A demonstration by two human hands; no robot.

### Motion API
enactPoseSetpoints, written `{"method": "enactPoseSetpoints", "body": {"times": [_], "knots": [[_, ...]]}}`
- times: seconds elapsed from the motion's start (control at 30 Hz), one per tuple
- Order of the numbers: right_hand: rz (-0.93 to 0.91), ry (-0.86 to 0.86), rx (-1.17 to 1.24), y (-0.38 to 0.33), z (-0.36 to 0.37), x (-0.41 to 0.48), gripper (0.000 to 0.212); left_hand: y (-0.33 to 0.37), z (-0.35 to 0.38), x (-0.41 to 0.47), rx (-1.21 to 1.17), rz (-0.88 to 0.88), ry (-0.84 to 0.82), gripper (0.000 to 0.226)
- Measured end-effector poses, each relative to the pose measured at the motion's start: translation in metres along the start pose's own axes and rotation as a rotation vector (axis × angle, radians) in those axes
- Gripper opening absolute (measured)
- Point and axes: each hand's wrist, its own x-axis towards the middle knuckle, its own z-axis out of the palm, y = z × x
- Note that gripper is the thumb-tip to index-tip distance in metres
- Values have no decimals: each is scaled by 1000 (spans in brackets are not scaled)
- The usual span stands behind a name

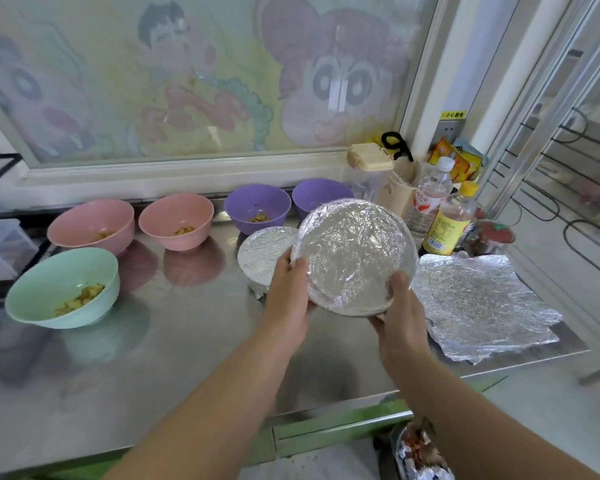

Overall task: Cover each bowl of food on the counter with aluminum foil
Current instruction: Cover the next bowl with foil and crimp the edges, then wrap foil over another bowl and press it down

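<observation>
Now the foil-covered bowl is held at frame centre, gripped by the left hand and right hand; another wrapped bowl sits just left, behind it.

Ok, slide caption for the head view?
Left hand and right hand hold a foil-covered bowl over the steel counter; five plastic bowls sit uncovered.

first rear bowl: pink | second rear bowl: pink | third rear bowl: purple | fourth rear bowl: purple | front bowl: mint green | lifted bowl: crinkled silver | foil sheets: crinkled silver | bottle label: yellow | panel: pastel cartoon figures
</observation>
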Motion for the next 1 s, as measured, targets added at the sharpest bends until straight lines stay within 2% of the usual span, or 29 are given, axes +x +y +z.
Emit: {"method": "enactPoseSetpoints", "body": {"times": [0.1,0.3,0.43,0.6,0.77,0.9,1.0], "knots": [[-14,-148,3,-25,37,-1,24,46,-16,-2,-85,72,31,24],[94,-415,-27,-19,130,-22,21,91,-108,13,-222,136,234,32],[227,-501,-101,20,185,-34,26,93,-176,20,-298,105,346,35],[425,-479,-148,73,213,-34,28,65,-235,37,-275,-83,509,38],[514,-370,-187,95,225,-20,23,45,-255,65,-218,-245,524,34],[549,-289,-184,99,235,-10,27,47,-256,86,-202,-270,491,38],[590,-263,-152,99,244,-6,21,55,-254,103,-177,-274,481,38]]}}
